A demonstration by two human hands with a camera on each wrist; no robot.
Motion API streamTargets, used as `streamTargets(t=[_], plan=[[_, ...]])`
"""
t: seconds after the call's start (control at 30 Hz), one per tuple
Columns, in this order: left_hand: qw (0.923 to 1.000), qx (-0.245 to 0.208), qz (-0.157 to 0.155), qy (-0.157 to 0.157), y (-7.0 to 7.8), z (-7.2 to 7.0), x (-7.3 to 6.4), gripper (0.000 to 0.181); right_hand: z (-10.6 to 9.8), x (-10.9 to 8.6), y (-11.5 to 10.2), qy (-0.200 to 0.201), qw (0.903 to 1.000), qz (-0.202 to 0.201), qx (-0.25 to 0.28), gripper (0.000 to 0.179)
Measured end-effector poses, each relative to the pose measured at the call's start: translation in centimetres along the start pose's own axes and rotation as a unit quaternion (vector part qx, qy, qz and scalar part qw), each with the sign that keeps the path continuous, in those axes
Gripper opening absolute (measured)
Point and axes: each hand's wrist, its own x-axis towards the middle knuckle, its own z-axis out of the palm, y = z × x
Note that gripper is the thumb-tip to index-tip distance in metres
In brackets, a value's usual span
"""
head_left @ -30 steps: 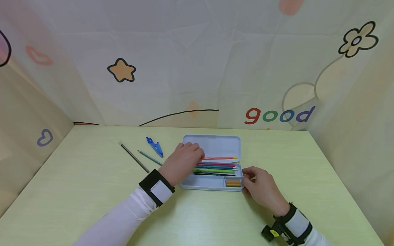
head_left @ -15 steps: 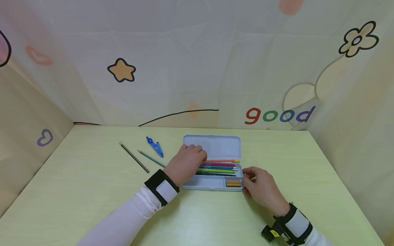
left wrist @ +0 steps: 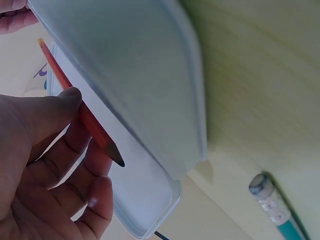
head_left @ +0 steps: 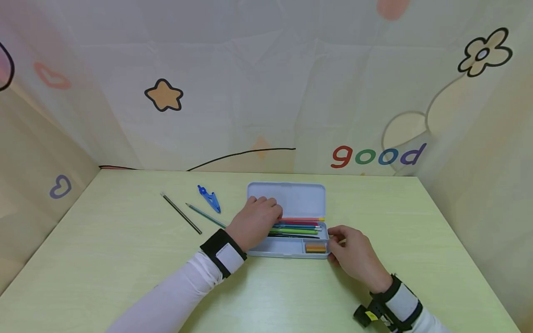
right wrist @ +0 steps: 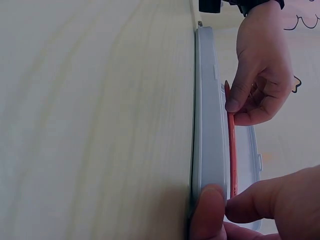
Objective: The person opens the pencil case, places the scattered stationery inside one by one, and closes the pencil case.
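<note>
A pale blue pencil case (head_left: pixel 301 199) lies with its lid folded back, several coloured pencils (head_left: pixel 295 230) in its long compartment. My left hand (head_left: pixel 254 224) pinches a red-orange pencil (left wrist: pixel 89 120) between thumb and fingers, above the case. Its sharpened tip points left in the head view, and its yellowish end reaches toward the right side. At the case's right end, my right hand (head_left: pixel 356 252) grips the wall with thumb and fingers, as the right wrist view shows. A small yellow-brown block (head_left: pixel 315 248) sits in the case's front right compartment.
Left of the case, a dark striped pencil (head_left: pixel 181 213) and a teal pencil (head_left: pixel 205 215) lie on the light wooden table (head_left: pixel 125 259). Behind them is a blue compass (head_left: pixel 209 199). A printed cloth (head_left: pixel 233 106) hangs along the table's back and sides.
My left hand has shifted slightly right and toward me, bringing the red-orange pencil from over the lid to the hinge side of the pencil compartment. My right hand has stayed put.
</note>
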Motion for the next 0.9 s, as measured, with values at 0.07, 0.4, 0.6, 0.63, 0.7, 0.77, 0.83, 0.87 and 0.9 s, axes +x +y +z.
streamTargets(t=[0.07, 0.4, 0.6, 0.63, 0.7, 0.77, 0.83, 0.87, 0.9], plan=[[1.0000, 0.002, 0.000, -0.003, 0.00, 0.08, 0.03, 0.006, -0.02, -0.02, -0.02, -0.001, 1.0000, -0.001, 0.000, 0.033], [0.9998, 0.010, -0.002, -0.015, -0.09, 0.28, 0.07, 0.013, 0.00, 0.10, 0.05, -0.003, 1.0000, 0.003, -0.001, 0.033], [0.9999, 0.008, -0.003, -0.014, -0.10, 0.49, 0.05, 0.011, 0.01, 0.10, 0.03, -0.002, 1.0000, 0.004, -0.004, 0.033], [0.9999, 0.008, -0.004, -0.013, -0.11, 0.54, 0.05, 0.011, 0.01, 0.10, 0.02, -0.002, 1.0000, 0.004, -0.005, 0.033], [0.9999, 0.008, -0.004, -0.012, -0.14, 0.67, 0.05, 0.011, 0.00, 0.11, 0.04, -0.003, 1.0000, 0.004, -0.005, 0.034], [0.9999, 0.008, -0.005, -0.009, -0.21, 0.83, 0.09, 0.010, 0.00, 0.11, 0.07, -0.004, 1.0000, 0.001, -0.004, 0.034], [0.9999, 0.008, -0.005, -0.008, -0.24, 0.95, 0.10, 0.010, 0.00, 0.12, 0.13, -0.005, 1.0000, -0.002, -0.003, 0.034], [0.9999, 0.009, -0.005, -0.007, -0.26, 0.98, 0.11, 0.010, 0.00, 0.12, 0.14, -0.006, 1.0000, -0.003, -0.002, 0.034], [0.9999, 0.009, -0.005, -0.008, -0.26, 1.00, 0.11, 0.010, 0.00, 0.11, 0.15, -0.007, 1.0000, -0.005, -0.001, 0.034]])
